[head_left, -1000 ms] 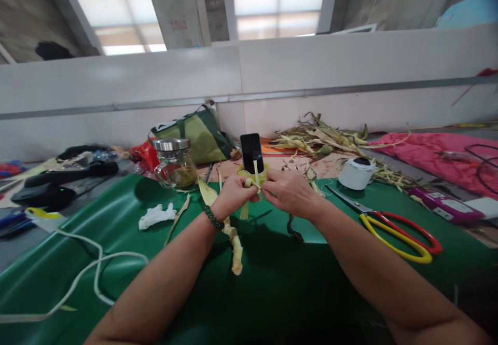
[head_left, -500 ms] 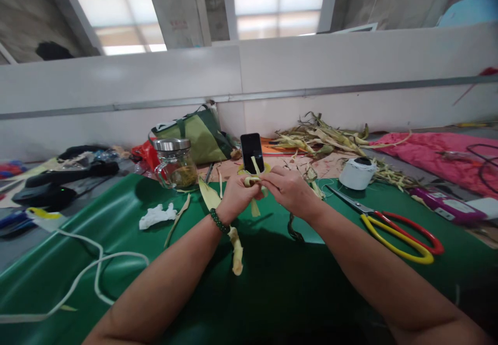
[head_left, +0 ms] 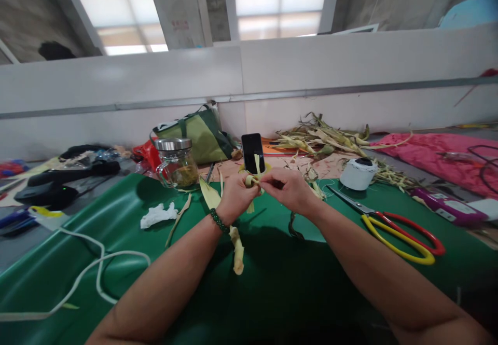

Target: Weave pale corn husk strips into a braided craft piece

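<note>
In front of the phone, my left hand (head_left: 238, 195) pinches a pale green husk strip (head_left: 257, 162) that is bent into a small loop at the fingertips. One end of the strip stands up and another hangs below. The fingertips of my right hand (head_left: 290, 189) are closed on the strip's right side, touching the loop. Fingers partly hide the folded part. Under my left wrist, which wears a green bead bracelet (head_left: 219, 221), a knobbly pale stalk (head_left: 237, 251) lies on the green mat (head_left: 272, 298). A broad husk leaf (head_left: 210, 194) sticks up behind that wrist.
Open scissors (head_left: 400, 233) with red and yellow handles lie at right, near a white thread spool (head_left: 358, 174). A lidded glass jar (head_left: 182, 166), a phone (head_left: 252, 150) and a husk pile (head_left: 322, 137) stand behind. White tissue (head_left: 157, 215) and a white cable (head_left: 99, 262) are at left.
My right fingertips have drawn slightly to the right and sit a little lower on the strip. The strip's upright end has shifted slightly. My left hand keeps its hold.
</note>
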A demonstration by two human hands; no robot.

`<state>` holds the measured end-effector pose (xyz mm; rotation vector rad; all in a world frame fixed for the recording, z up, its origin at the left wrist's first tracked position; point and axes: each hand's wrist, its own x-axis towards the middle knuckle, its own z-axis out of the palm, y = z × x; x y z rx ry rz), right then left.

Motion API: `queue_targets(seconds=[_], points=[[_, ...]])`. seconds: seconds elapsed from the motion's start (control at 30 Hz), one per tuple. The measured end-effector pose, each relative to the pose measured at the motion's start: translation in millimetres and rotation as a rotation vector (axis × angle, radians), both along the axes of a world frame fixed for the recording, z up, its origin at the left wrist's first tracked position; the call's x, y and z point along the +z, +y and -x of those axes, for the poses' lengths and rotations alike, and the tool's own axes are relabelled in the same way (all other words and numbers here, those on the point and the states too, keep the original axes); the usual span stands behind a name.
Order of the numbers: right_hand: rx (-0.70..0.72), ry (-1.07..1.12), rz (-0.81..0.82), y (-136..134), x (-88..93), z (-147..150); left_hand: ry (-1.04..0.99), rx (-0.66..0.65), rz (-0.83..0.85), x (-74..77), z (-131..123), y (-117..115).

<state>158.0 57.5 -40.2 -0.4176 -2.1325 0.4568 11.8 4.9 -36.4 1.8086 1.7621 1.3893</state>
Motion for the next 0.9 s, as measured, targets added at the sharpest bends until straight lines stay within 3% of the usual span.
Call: queue_targets(seconds=[0.23, 0.5, 0.67, 0.8, 0.9], points=[[-0.037, -0.011, 0.106, -3.7, -1.9, 2.5, 0.064, -0.028, -0.001, -3.5, -1.7, 1.3], [-0.183, -0.097, -0.034, -1.3, -7.0, 4.8, 0.139, -0.088, 0.008, -1.9, -8.7, -2.9], [-0.169, -0.003, 0.036, -2.6, -7.7, 8.9, -0.011, -0.127, 0.066, -4.9, -7.2, -1.2], [-0.139, 0.079, 0.147, -5.8, -7.3, 10.1, 0.025, -0.104, 0.075, -5.5, -6.2, -0.7], [-0.079, 0.067, 0.123, -7.4, -5.5, 7.2, 0.1, -0.089, 0.054, -6.0, -5.2, -0.4]])
